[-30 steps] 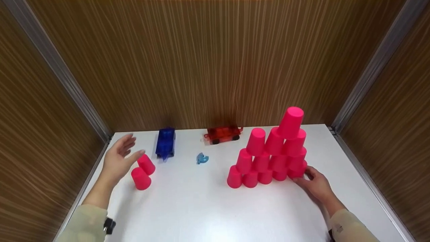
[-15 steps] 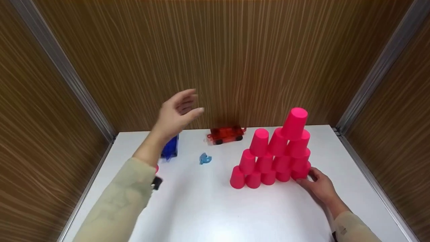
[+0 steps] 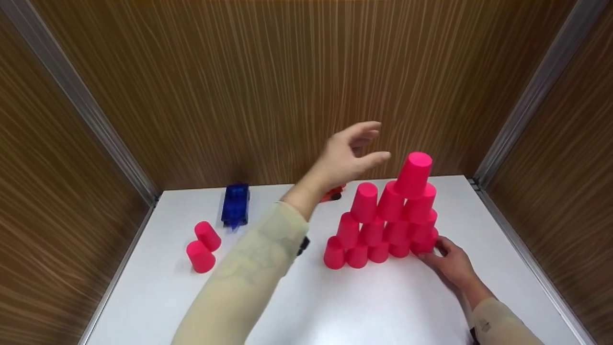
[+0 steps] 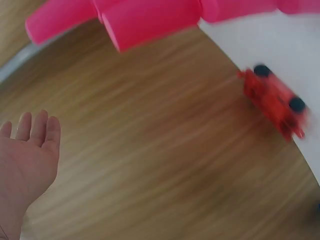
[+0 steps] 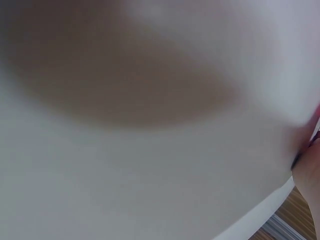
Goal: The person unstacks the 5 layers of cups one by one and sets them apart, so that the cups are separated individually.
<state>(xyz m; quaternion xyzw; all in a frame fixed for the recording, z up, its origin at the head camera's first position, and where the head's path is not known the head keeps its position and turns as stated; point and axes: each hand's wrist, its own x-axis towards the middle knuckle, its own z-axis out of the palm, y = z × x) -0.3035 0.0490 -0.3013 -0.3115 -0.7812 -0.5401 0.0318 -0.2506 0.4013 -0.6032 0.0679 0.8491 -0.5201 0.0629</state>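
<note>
The left hand [image 3: 346, 155] hangs in the air with its fingers [image 3: 366, 128] spread and relaxed, holding nothing — it is raised just left of the top cup [image 3: 414, 173] of the pink cup pyramid [image 3: 383, 220], not touching it. In the left wrist view the same palm [image 4: 27, 160] shows flat and bare against the wood wall.

The right hand [image 3: 450, 263] lies low on the desk [image 3: 383, 306] at the pyramid's right foot, its fingers against the end cup of the bottom row [image 3: 424, 245]; whether they curl round that cup or only touch it cannot be told.

The pyramid stands on the right half of the desk, cups upside down in rising rows. Well apart on the left stand two loose pink cups [image 3: 203, 247] — one just behind the other. Behind them lies a blue toy car [image 3: 235, 203], and a red toy car [image 4: 275, 102] sits near the back wall, mostly hidden by the left forearm in the head view.
</note>
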